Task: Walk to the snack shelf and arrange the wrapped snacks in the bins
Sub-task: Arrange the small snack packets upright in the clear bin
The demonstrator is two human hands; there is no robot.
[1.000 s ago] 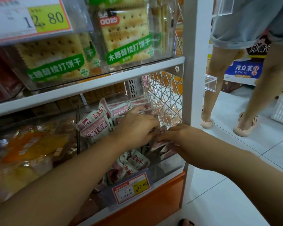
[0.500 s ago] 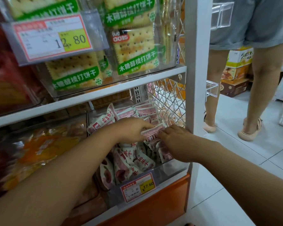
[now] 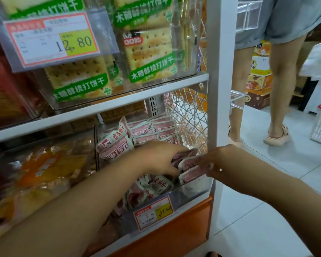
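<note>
Two hands now sit higher in the clear bin [image 3: 196, 190] than a second ago. The left hand [image 3: 159, 158] curls fingers and thumb round a few pink wrapped snacks [image 3: 185, 165] and the blurred right hand [image 3: 211, 164] pinches their other end, so a loose bunch is gathered at the bin's right side, probably for stacking.

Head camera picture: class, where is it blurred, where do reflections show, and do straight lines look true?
Head view: motion blur smears the right hand and the wrapped snacks by it; the left hand is sharper; reflections haze the clear bin front at left; the wide lens makes the white shelf post lean.
</note>
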